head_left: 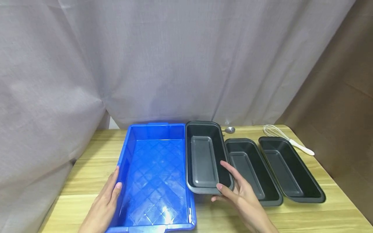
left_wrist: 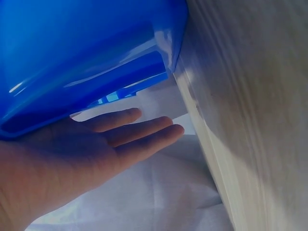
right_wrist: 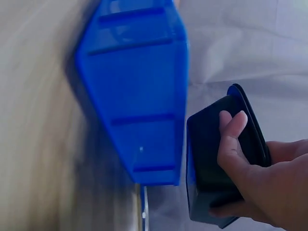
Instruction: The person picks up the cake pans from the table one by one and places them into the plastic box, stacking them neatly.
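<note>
A blue plastic bin (head_left: 157, 174) sits on the table with nothing inside it. My left hand (head_left: 102, 200) lies along its left side; in the left wrist view the fingers (left_wrist: 139, 142) stretch straight out beside the bin's wall. At the bin's right edge, my right hand (head_left: 243, 197) grips a dark loaf pan (head_left: 204, 155) by its near right corner, thumb and a finger inside the rim. The right wrist view shows this pan (right_wrist: 209, 159) raised off the tabletop, with other fingers against its outer wall.
Two more dark loaf pans, a middle one (head_left: 243, 160) and a right one (head_left: 281, 170), stand to the right on the wooden table (head_left: 78, 187). A white-handled whisk (head_left: 303, 147) lies behind the right pan. Behind the held pan, a metal spoon (head_left: 230, 130) shows partly. Grey cloth (head_left: 175, 64) hangs behind.
</note>
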### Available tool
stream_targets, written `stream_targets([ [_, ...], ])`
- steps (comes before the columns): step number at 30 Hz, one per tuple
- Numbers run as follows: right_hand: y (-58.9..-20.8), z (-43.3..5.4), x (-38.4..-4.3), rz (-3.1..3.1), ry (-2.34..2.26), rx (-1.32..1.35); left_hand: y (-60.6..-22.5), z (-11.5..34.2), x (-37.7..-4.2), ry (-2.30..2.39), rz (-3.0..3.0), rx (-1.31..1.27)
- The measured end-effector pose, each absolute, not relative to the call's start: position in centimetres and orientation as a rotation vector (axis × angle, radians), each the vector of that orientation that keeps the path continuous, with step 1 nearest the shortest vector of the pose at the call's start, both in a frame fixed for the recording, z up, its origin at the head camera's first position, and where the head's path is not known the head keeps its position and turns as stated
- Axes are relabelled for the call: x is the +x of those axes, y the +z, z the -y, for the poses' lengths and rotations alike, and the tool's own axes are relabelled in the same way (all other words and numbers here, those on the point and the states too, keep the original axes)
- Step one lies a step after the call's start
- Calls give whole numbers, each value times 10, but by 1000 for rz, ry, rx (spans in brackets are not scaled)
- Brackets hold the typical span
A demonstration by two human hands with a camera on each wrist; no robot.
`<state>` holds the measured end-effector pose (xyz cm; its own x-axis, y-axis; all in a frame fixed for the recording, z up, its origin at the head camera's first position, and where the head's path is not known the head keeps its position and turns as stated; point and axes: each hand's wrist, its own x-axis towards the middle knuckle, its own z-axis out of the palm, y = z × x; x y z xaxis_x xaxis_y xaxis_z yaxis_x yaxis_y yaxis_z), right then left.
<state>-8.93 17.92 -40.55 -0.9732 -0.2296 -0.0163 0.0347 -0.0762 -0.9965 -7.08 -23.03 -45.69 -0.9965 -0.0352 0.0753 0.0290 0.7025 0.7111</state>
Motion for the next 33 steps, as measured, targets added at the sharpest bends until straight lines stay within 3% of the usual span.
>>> stream_targets([
  [8,-391,-146,-97,-1836,-2175,-304,-457,232,-70,-1117,2852,16],
  [19,-400,-70,-132,-1537,-2160,-322,-461,232,-68,-1087,2852,1],
  [33,-420,-24,-132,-1648,-2102,-261,-464,235,-73,-1160,2841,-28],
])
